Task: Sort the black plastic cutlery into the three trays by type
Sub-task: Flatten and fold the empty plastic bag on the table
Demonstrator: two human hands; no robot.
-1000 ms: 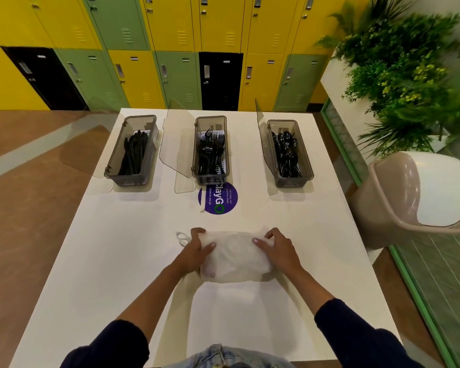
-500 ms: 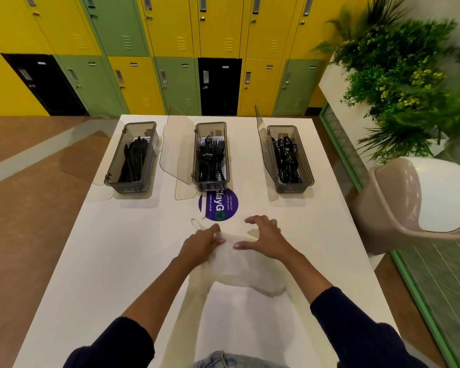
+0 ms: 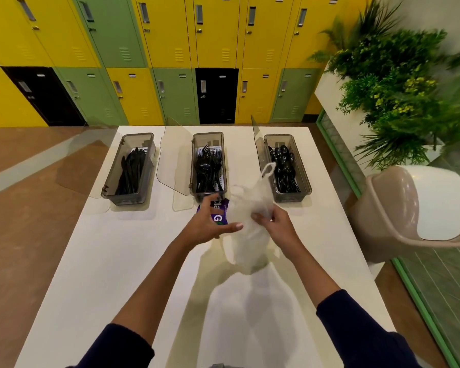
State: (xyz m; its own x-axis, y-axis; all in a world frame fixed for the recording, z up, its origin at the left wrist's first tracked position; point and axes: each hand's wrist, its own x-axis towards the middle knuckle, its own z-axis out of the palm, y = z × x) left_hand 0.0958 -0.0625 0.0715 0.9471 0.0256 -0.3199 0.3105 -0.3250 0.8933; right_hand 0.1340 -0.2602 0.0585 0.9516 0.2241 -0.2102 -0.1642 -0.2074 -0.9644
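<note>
Three grey trays stand in a row at the far end of the white table (image 3: 96, 261). The left tray (image 3: 112, 193) holds black knives (image 3: 130, 168), the middle tray (image 3: 208, 136) black forks (image 3: 209, 166), the right tray (image 3: 304, 181) black spoons (image 3: 284, 166). A thin white plastic bag (image 3: 247, 235) hangs lifted above the table centre. My right hand (image 3: 276, 224) pinches its upper part. My left hand (image 3: 210, 221) is beside the bag with its fingers spread, thumb tip touching the plastic.
Clear lids stand hinged open at the trays' left sides. A purple round sticker (image 3: 218, 213) lies under my left hand. A beige swing-top bin (image 3: 414, 208) stands off the table's right edge, plants (image 3: 398, 83) behind it. Lockers (image 3: 170, 62) line the far wall.
The bag was lying flat under both hands near the table's front; now it is raised off the table and further forward, gripped by my right hand, and my left hand has let go.
</note>
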